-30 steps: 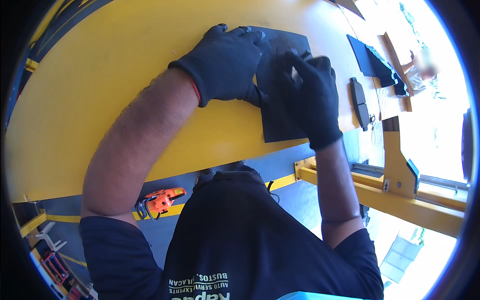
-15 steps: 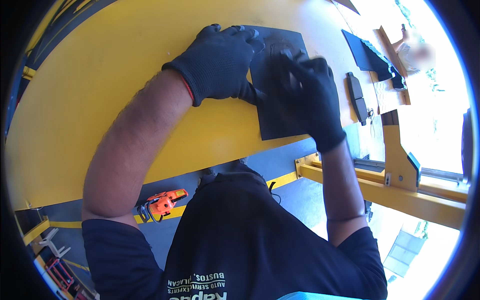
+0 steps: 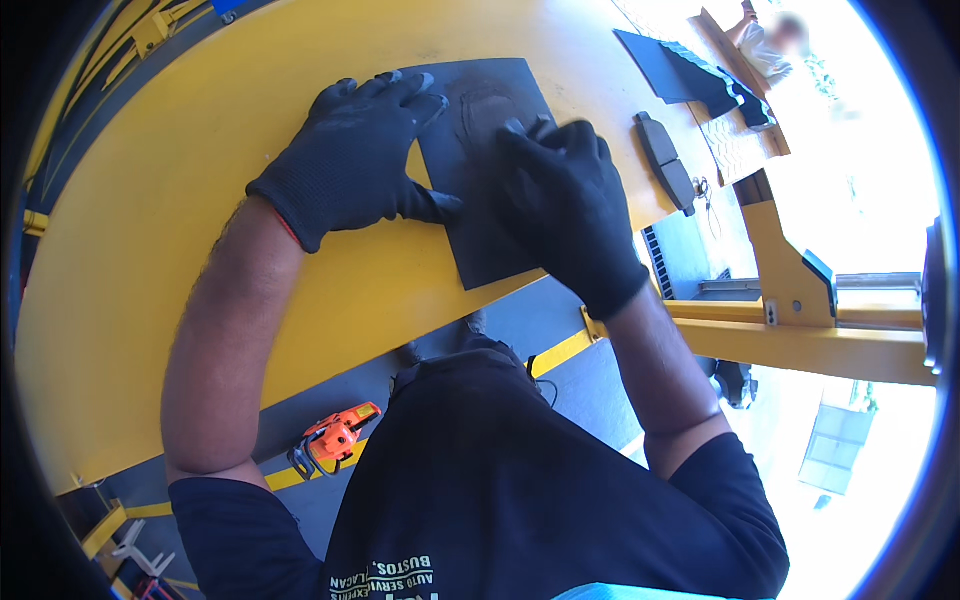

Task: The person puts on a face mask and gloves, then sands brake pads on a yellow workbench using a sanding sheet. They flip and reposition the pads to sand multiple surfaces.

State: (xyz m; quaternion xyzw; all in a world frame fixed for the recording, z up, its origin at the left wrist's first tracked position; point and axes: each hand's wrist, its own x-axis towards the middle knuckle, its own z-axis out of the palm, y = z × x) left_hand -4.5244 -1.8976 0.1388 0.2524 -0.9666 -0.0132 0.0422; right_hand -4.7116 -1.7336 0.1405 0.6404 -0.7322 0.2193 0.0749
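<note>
A flat dark abrasive sheet [image 3: 480,170] lies on the broad yellow metal platform [image 3: 200,150]. The left gloved hand [image 3: 350,165] rests on its left edge, the right gloved hand [image 3: 570,200] on its right half. A dark curved brake pad [image 3: 665,160] lies to the right; an orange power tool [image 3: 335,438] sits on the floor below.

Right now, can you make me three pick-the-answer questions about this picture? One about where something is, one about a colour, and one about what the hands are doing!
1. Where does the dark sheet lie?
A. on the floor
B. on the yellow surface
C. on the person's lap

2. What colour are the gloves?
A. black
B. white
C. green

3. What is the right hand doing?
A. hanging in the air
B. holding the orange tool
C. pressing down on the dark sheet

Answers:
1 B, the sheet rests flat on the yellow surface near its edge.
2 A, both the left hand and the right hand wear black gloves.
3 C, the right hand lies on the sheet, while the left hand rests at its left edge; the orange tool lies on the floor below.
</note>
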